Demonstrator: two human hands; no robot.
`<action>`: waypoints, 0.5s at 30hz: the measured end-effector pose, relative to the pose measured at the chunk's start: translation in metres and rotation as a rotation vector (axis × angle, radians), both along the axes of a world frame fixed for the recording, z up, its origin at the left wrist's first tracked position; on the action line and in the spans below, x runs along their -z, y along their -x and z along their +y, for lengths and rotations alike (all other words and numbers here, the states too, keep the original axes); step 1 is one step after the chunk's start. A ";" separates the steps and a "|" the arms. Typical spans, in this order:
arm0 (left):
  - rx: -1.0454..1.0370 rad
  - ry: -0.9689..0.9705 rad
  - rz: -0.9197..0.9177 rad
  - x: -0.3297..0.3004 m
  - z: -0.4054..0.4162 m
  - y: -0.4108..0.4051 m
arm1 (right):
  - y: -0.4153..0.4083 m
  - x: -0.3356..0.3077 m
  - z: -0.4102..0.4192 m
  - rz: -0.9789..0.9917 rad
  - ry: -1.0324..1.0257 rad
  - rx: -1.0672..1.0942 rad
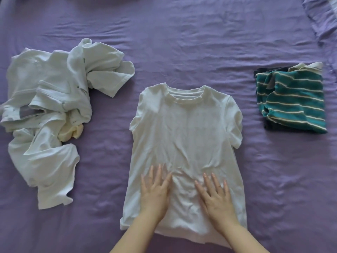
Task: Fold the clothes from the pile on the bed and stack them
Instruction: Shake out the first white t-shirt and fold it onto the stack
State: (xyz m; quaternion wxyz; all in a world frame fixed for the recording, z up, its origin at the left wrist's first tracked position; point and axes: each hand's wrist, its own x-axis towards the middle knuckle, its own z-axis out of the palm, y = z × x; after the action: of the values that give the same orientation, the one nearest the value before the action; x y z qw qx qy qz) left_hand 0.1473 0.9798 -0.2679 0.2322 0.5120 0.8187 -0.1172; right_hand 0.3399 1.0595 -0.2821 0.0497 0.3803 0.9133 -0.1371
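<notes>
Head: 2 flat hands (pixel 186 194) on T-shirt (pixel 184 128)

Home bedroom. Bed (pixel 182 42) covered by wrinkled purple sheet, filling whole view. Matching pillow (pixel 321 13) seen at far right corner. Household laundry laid out on sheet: crumpled pile (pixel 49 106) left, folded stack (pixel 291 99) right.

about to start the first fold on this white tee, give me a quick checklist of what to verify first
1. White t-shirt spread out, collar away from the person: ok.
2. Lower front smooth: not ok, wrinkles bunch between the hands.
3. Left hand and right hand flat on the fabric: ok.
4. Sleeves lying out to the sides: ok.
5. Unfolded pile apart from the shirt: ok.
6. Folded stack neat: not ok, the striped top piece sits rumpled.
</notes>
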 end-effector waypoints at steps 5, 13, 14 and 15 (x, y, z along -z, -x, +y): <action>-0.191 0.034 0.043 0.004 -0.008 0.033 | -0.009 -0.007 0.025 -0.166 0.079 0.178; 0.219 -0.061 -0.070 0.017 0.022 -0.020 | 0.001 -0.020 -0.005 -0.205 0.127 0.122; 0.251 -0.070 -0.097 0.016 0.035 -0.027 | -0.003 -0.021 -0.008 -0.183 0.119 0.102; 0.271 -0.080 -0.120 0.014 0.050 -0.032 | -0.006 -0.021 -0.006 -0.140 0.110 0.105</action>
State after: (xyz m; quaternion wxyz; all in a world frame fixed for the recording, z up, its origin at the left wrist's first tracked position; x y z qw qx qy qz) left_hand 0.1792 1.0298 -0.2823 0.2420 0.6329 0.7307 -0.0838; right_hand 0.3461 1.0536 -0.2609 0.1267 0.4330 0.8775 -0.1626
